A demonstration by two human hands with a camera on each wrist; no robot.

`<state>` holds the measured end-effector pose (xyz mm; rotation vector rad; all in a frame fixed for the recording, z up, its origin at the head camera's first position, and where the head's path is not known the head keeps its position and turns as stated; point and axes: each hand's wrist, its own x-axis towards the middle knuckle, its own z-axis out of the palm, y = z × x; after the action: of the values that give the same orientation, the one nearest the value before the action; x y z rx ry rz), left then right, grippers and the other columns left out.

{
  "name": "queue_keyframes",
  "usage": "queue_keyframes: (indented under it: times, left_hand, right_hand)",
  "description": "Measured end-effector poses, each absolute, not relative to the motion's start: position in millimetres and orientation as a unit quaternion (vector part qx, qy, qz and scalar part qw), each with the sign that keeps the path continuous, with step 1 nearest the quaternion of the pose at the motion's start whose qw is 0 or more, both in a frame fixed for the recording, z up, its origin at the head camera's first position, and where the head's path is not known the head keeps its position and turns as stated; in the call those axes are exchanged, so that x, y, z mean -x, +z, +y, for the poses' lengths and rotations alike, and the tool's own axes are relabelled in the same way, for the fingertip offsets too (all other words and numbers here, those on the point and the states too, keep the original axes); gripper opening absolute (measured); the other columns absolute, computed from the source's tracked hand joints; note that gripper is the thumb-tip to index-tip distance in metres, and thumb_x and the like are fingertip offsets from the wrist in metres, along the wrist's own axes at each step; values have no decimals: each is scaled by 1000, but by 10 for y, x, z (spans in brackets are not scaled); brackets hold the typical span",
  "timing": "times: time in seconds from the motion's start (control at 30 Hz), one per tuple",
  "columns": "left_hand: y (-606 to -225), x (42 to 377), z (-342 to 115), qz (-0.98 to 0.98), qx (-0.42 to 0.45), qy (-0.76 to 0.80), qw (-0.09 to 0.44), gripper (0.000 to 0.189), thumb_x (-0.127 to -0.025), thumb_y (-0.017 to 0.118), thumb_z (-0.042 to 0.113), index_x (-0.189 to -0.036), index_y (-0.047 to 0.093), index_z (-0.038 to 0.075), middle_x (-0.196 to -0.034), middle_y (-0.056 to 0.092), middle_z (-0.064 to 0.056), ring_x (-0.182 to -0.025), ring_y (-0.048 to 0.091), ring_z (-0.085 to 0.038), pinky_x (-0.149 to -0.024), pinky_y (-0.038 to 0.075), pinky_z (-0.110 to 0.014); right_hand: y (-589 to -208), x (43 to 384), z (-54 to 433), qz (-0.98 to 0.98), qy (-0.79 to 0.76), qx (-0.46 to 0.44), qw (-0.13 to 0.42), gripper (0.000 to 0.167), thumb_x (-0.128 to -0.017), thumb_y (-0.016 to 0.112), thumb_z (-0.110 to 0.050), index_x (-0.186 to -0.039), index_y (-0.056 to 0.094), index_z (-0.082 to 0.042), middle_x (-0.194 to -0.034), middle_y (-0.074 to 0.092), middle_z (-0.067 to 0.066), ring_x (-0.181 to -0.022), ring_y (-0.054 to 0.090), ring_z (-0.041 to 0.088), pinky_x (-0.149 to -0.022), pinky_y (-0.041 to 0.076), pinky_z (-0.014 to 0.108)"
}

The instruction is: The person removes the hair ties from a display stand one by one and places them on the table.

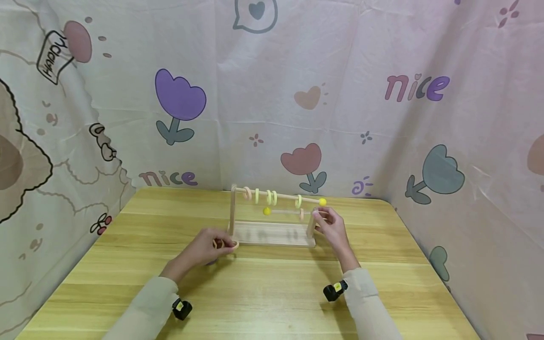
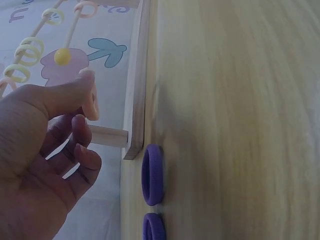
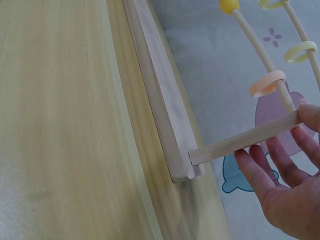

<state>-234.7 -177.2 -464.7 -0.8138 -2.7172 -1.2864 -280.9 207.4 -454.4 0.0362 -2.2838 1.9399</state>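
Observation:
My left hand pinches a peach hair tie between thumb and index finger, just off the left front corner of a wooden rack. My right hand holds the top of the rack's short right post between thumb and fingers. From that post a lower rod with a yellow ball end points left, carrying one peach hair tie. The upper rod, ending in another yellow ball, carries several pale yellow hair ties and a peach one near the tall left post.
Two purple hair ties lie on the wooden table beside the rack's left end, mostly hidden by my left hand in the head view. A printed cloth hangs behind the table and along both sides.

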Motion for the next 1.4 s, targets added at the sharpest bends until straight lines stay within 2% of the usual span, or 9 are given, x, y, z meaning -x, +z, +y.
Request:
queue_keyframes:
  times: [0.23, 0.67, 1.03, 1.4]
  left_hand:
    - [-4696, 2344, -1789, -883, 255, -395, 5, 4, -86, 83, 10, -90, 81, 9, -86, 75, 0, -67, 54, -4, -57, 49, -18]
    - [-4778, 2370, -1814, -891, 262, -371, -20, 5, -84, 85, 11, -87, 82, 13, -80, 71, 5, -65, 49, -4, -56, 44, -18]
    - [-4832, 2372, -1839, -897, 269, -350, -26, 7, -85, 85, 13, -83, 80, 17, -79, 69, 8, -69, 52, -3, -60, 47, -18]
    - [-4835, 2377, -1853, -895, 284, -341, -41, 6, -84, 85, 9, -84, 80, 13, -78, 70, 7, -69, 54, 0, -61, 51, -18]
  right_hand:
    - [-4541, 2811, 2072, -758, 649, -11, 71, 41, -103, 65, -26, -135, 59, -2, -134, 62, 24, -118, 64, 30, -102, 59, 51]
    - [-4548, 2820, 2069, -754, 652, -13, 71, 40, -103, 65, -25, -135, 59, -2, -133, 61, 25, -122, 62, 36, -101, 59, 50]
    - [-4537, 2824, 2066, -753, 655, -13, 71, 41, -103, 66, -25, -135, 59, -2, -133, 61, 25, -123, 62, 38, -103, 58, 51]
    - [-4539, 2824, 2068, -753, 654, -11, 71, 41, -102, 66, -26, -135, 59, -2, -133, 62, 25, -122, 63, 37, -102, 59, 51]
